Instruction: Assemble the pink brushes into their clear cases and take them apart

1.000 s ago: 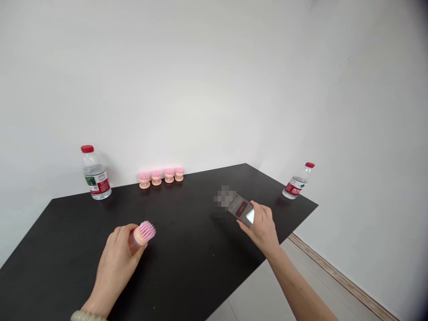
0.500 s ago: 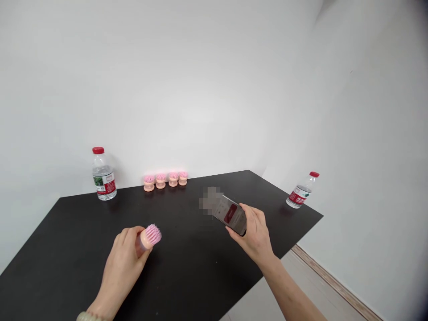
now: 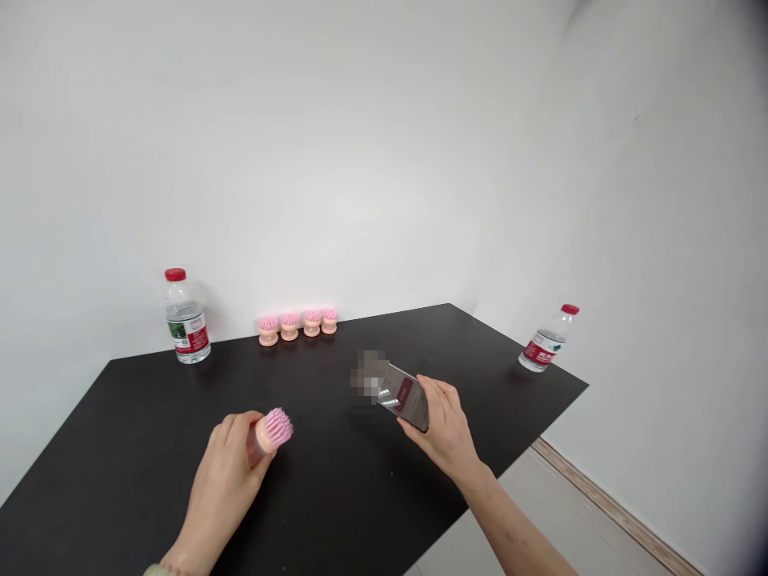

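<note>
My left hand (image 3: pixel 225 472) is closed round a small scrubbing brush (image 3: pixel 271 432), its pink bristles pointing up and to the right. The brush's body is partly hidden by my fingers. On the right, my right hand (image 3: pixel 442 424) grips a smartphone (image 3: pixel 406 397) by its near end, thumb below and fingers above. The phone is tilted over the table, and its screen shows a dark red block with light glare. A blurred patch covers its far end. Several matching pink brushes (image 3: pixel 290 326) stand in a row at the table's back edge.
A red-capped water bottle (image 3: pixel 190 328) stands at the back left of the black table (image 3: pixel 336 496). Another water bottle (image 3: pixel 546 342) is near the right edge. A white wall (image 3: pixel 372 160) rises behind, and pale floor (image 3: pixel 540 504) shows at the lower right.
My right hand has brought the phone a little left and down, and glare now crosses its screen. The left hand keeps its hold on the brush, almost unmoved.
</note>
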`<state>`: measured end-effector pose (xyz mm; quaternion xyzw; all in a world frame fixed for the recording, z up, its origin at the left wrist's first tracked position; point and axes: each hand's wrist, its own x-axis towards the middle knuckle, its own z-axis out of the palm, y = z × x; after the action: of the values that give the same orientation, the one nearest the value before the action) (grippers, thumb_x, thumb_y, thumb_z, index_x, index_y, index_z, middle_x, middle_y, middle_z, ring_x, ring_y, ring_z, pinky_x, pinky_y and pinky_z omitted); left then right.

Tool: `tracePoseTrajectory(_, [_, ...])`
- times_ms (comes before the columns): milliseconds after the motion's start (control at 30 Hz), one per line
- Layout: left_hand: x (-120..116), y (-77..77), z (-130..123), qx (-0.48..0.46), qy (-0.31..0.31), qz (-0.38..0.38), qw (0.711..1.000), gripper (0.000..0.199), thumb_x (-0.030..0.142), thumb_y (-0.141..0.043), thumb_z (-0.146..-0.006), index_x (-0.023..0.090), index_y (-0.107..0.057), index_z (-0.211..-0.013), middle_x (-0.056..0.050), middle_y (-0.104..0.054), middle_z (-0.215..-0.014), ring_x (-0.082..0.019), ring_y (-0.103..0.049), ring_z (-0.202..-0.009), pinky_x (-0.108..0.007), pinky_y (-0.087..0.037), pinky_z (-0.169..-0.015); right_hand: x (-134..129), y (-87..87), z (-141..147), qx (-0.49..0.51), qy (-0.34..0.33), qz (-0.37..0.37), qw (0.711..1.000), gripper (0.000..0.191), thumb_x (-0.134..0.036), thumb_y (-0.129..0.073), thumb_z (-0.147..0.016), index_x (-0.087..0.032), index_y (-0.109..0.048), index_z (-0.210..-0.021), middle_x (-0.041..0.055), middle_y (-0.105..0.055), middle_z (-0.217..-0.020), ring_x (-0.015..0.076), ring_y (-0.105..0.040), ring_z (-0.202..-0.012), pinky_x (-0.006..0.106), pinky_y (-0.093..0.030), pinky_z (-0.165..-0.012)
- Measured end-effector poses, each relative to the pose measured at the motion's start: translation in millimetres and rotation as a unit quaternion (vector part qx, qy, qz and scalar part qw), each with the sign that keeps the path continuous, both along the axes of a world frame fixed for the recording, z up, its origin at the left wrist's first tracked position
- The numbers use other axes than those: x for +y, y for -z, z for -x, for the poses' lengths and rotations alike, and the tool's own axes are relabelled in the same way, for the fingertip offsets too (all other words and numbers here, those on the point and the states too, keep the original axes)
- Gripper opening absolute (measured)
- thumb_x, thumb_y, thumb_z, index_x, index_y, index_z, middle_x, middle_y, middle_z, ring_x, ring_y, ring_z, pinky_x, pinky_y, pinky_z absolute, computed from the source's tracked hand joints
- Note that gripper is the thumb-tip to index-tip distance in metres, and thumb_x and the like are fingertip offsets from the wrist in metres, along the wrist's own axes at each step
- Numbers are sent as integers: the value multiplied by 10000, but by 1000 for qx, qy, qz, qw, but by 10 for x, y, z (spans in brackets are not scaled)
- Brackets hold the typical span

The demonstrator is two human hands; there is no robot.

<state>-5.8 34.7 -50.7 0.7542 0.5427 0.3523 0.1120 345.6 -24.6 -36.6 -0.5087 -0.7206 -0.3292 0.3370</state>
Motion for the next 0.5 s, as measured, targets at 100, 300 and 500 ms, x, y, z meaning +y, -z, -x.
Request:
tracePoseTrajectory(100, [-6, -4, -3, -1, -1, 1, 1000, 251, 376, -546, -822, 230, -565, -1026, -78, -607, -1010, -302, -581, -958, -428, -480, -809, -1, 1, 51, 1, -21, 5, 1000, 795, -240, -681, -872, -88, -249, -1521, 224, -592, -1208, 375, -546, -1093, 554, -562, -840])
tracePoseTrajectory(300, [-4, -12, -2, 1, -3, -3, 1000, 243, 362, -555, -815, 230, -568, -1019, -80, -612, -1011, -300, -581, -956, -427, -483, -805, 19, 11, 122, -1, -38, 11, 999, 797, -225, -684, -871, -78, -248, -1521, 228, -588, -1228, 377, -540, -1114, 557, -554, -861])
tracePoseTrajectory(500, [-16, -32, -14, -1, 3, -4, 1000, 230, 353, -554, -825, 232, -567, -1020, -79, -615, -1007, -298, -585, -948, -427, -485, -800, 19, 32, 121, 3, -32, 25, 999, 773, -239, -672, -877, -88, -254, -1510, 219, -580, -1231, 371, -530, -1114, 552, -548, -867])
